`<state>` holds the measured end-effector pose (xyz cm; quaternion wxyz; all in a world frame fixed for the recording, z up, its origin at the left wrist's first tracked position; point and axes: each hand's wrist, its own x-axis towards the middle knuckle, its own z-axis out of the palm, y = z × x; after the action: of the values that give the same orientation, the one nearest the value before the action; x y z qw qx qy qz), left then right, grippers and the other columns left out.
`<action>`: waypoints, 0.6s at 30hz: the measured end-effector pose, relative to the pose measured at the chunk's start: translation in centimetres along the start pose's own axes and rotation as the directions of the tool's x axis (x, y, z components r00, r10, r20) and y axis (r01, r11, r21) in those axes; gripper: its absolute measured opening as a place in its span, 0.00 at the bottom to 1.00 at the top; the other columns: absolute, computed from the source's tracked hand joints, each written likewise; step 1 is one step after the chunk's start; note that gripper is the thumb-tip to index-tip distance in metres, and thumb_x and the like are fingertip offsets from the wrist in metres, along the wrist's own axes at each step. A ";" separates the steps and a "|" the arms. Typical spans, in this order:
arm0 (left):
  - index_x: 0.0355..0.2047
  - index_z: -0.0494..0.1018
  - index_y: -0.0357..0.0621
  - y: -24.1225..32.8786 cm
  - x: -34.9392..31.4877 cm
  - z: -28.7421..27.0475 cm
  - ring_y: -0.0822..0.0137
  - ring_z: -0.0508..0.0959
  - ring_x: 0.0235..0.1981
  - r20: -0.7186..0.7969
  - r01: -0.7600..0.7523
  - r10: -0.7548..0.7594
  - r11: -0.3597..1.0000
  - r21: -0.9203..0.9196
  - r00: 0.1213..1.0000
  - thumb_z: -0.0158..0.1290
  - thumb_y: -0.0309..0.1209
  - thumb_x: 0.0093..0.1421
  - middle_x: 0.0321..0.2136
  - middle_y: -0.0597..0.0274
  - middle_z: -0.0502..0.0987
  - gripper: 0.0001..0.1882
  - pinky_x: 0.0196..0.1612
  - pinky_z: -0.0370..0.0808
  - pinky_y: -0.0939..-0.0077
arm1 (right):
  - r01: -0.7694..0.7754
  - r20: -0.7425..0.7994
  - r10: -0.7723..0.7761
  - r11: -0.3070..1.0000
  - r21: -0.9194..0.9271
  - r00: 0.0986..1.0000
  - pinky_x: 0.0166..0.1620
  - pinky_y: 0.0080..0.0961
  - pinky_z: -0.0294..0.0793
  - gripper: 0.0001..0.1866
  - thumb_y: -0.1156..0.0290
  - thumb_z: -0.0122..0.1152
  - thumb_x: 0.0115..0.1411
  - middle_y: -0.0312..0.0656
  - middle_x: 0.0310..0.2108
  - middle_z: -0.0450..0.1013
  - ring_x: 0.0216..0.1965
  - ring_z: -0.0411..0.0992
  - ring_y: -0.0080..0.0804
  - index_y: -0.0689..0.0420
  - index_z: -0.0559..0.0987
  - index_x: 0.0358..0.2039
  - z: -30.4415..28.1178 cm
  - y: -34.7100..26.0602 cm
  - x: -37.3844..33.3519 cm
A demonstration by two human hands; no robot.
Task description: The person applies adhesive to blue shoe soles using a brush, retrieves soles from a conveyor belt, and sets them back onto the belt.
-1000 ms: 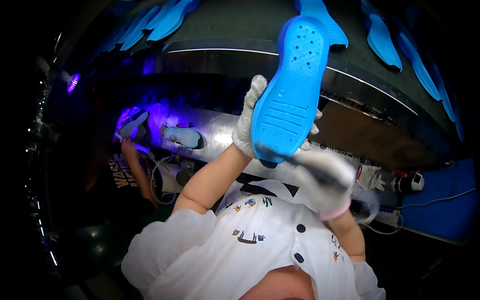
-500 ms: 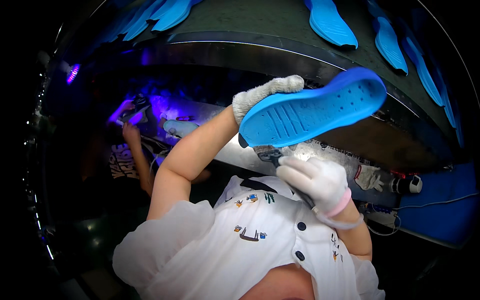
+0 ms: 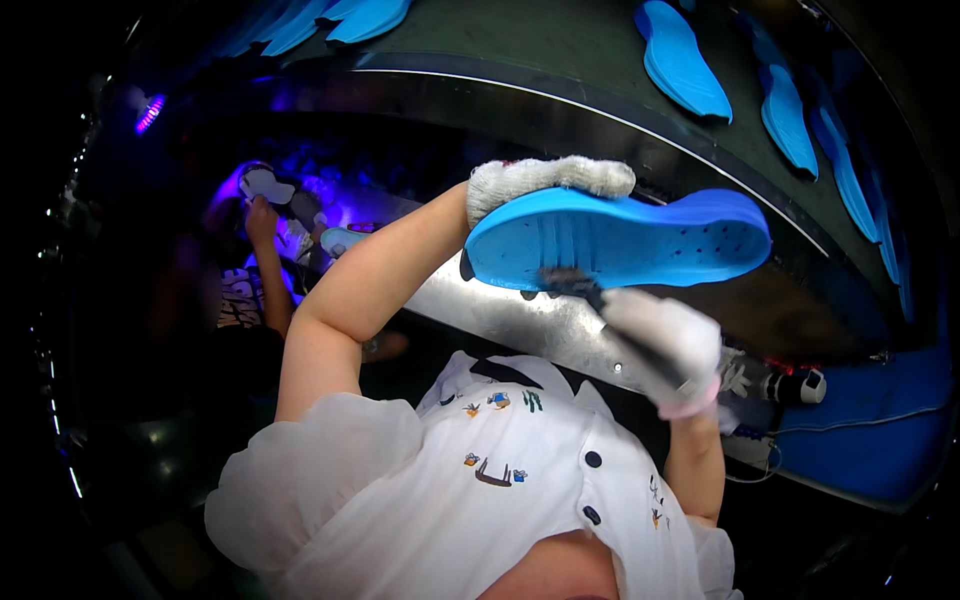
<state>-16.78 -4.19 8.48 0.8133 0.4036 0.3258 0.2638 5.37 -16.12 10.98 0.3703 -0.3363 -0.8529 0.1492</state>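
Note:
A bright blue shoe sole [image 3: 650, 240] is held up in front of me, its hollow side with ridges and small holes facing me. My left hand [image 3: 550, 183], in a grey-white knitted glove, grips it along the upper edge; the fingers behind it are hidden. In a white glove, my right hand [image 3: 668, 335] is closed around the dark handle of a brush [image 3: 578, 285], smeared by motion. The dark bristles meet the sole's lower edge near its ridges.
Several blue soles [image 3: 685, 65] lie on the dark green curved surface [image 3: 520, 45] beyond. A metal ledge [image 3: 540, 335] runs below it. A co-worker's hand [image 3: 262, 222] holds a pale shoe part at left. A black-and-white cylinder [image 3: 795, 387] stands at right.
The sole has tilted, showing its inner face more edge-on. My right hand has moved up and right, and the brush from below the sole onto its lower edge.

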 end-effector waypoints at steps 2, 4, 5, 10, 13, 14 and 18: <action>0.52 0.80 0.36 0.1 -0.4 0.3 0.49 0.86 0.34 -0.143 -0.057 0.062 0.997 0.042 0.988 0.65 0.58 0.56 0.43 0.37 0.82 0.37 0.35 0.85 0.55 | 0.178 0.217 -0.143 0.972 -0.153 0.966 0.37 0.30 0.80 0.15 0.74 0.69 0.50 0.47 0.41 0.82 0.34 0.81 0.42 0.56 0.85 0.40 -0.2 0.0 -0.3; 0.51 0.81 0.36 0.2 -0.7 0.7 0.49 0.85 0.33 -0.216 -0.095 0.101 0.995 0.035 0.971 0.64 0.59 0.55 0.42 0.37 0.82 0.38 0.34 0.85 0.54 | 0.142 0.136 -0.120 0.975 -0.169 0.983 0.32 0.27 0.78 0.15 0.73 0.66 0.50 0.42 0.42 0.83 0.28 0.78 0.34 0.53 0.85 0.40 -0.2 0.3 -0.9; 0.51 0.81 0.37 0.3 -0.8 1.0 0.49 0.85 0.32 -0.153 0.074 -0.070 0.997 0.021 0.986 0.64 0.60 0.55 0.42 0.37 0.82 0.38 0.33 0.85 0.54 | 0.100 0.052 -0.095 0.988 -0.113 0.994 0.31 0.26 0.78 0.15 0.73 0.66 0.49 0.41 0.42 0.83 0.27 0.77 0.33 0.53 0.85 0.40 -0.6 0.9 -1.2; 0.53 0.80 0.37 0.4 -0.5 0.9 0.50 0.85 0.39 -0.108 -0.155 0.177 0.971 0.184 0.978 0.64 0.58 0.56 0.47 0.38 0.81 0.37 0.41 0.85 0.57 | 0.187 0.183 -0.149 0.959 -0.213 0.972 0.30 0.26 0.77 0.15 0.72 0.64 0.50 0.41 0.43 0.83 0.25 0.76 0.33 0.53 0.85 0.40 -1.6 2.0 -2.0; 0.56 0.79 0.41 0.3 -0.1 -0.4 0.50 0.83 0.48 -0.043 -0.109 0.113 0.991 0.082 0.993 0.63 0.56 0.58 0.53 0.41 0.79 0.35 0.49 0.83 0.55 | 0.112 0.065 -0.100 0.965 -0.239 0.993 0.29 0.26 0.76 0.14 0.71 0.65 0.49 0.40 0.43 0.83 0.24 0.75 0.32 0.53 0.85 0.39 -2.2 2.3 -1.9; 0.57 0.79 0.43 0.2 0.2 -0.8 0.50 0.83 0.50 -0.018 -0.170 0.172 0.981 0.092 0.985 0.63 0.56 0.58 0.55 0.43 0.79 0.35 0.52 0.81 0.54 | 0.034 0.005 -0.034 0.970 -0.239 0.999 0.28 0.26 0.76 0.14 0.71 0.65 0.49 0.40 0.43 0.83 0.24 0.75 0.32 0.53 0.85 0.39 -2.4 2.4 -1.8; 0.59 0.78 0.46 0.3 0.1 -2.3 0.50 0.81 0.55 -0.032 -0.200 0.205 0.972 0.123 0.978 0.62 0.56 0.59 0.57 0.46 0.78 0.35 0.56 0.80 0.53 | 0.169 0.089 -0.151 0.954 -0.247 0.984 0.28 0.26 0.76 0.12 0.70 0.66 0.49 0.39 0.42 0.83 0.24 0.75 0.32 0.51 0.86 0.37 -2.5 2.6 -1.4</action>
<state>-18.49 -2.83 7.69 0.7492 0.4763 0.3161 0.3346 9.11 -15.17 10.63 0.3054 -0.3054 -0.9017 0.0198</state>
